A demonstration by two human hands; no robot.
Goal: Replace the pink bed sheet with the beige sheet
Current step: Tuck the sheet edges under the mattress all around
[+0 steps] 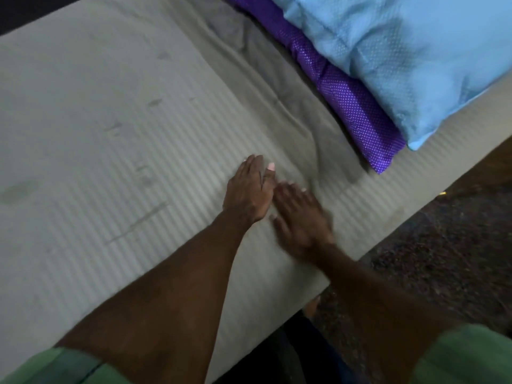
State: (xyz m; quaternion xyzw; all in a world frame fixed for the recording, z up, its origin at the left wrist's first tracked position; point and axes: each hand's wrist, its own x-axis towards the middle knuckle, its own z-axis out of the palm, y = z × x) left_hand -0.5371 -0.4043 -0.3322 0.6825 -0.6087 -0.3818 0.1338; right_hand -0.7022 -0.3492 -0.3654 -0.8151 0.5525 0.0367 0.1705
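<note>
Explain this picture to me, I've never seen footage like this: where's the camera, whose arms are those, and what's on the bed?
There is no machine here. The one picture comes from a camera worn on a person's head, looking down at their own arms. The left hand and right hand lie flat, side by side, on a beige sheet spread over the bed; neither holds anything. The right hand is blurred. The sheet is wrinkled near the hands. At the top right lies a blue pillow on a purple dotted pillow. No pink sheet shows.
</note>
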